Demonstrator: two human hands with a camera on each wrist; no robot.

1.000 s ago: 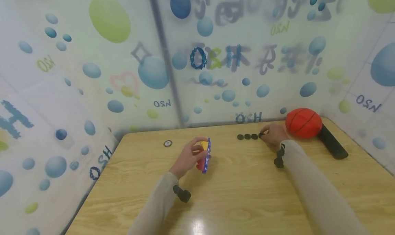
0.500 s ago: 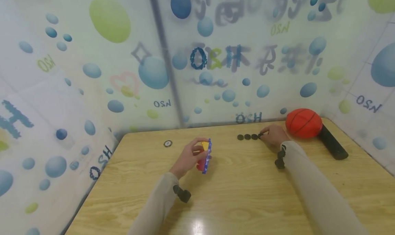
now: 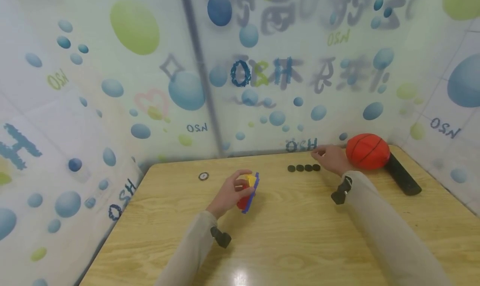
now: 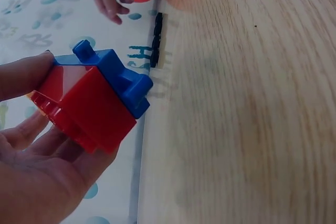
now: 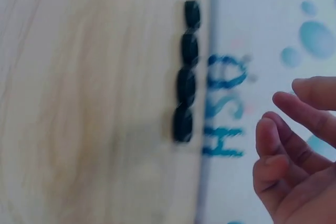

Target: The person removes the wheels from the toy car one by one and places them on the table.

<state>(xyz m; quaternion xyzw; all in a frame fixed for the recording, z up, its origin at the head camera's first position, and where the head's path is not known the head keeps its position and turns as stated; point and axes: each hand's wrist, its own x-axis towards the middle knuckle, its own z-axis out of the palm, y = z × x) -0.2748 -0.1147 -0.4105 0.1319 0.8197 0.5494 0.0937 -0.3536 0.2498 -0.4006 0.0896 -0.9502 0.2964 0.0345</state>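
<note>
My left hand (image 3: 228, 194) grips a toy block piece of red, blue and yellow plastic (image 4: 97, 108) between thumb and fingers, lifted off the wooden table. Its blue part, with small knobs, faces away from the palm; some yellow shows near the fingertips in the head view. At the back of the table, several small black discs (image 5: 186, 85) lie in a straight row. My right hand (image 3: 331, 157) hovers just above the right end of that row, fingers loosely bent and nothing between them. In the right wrist view, the right hand's fingertips (image 5: 268, 129) stand apart from the discs.
A red ball with black lines (image 3: 367, 150) sits at the back right, beside a long black object (image 3: 404, 179). A small round piece with a pale face and dark rim (image 3: 203, 176) lies at the back left. Patterned walls (image 3: 277, 90) border the table.
My right hand has let go of the rightmost black disc and risen slightly, leaving it in line with the others. My left hand has tilted the block piece a little.
</note>
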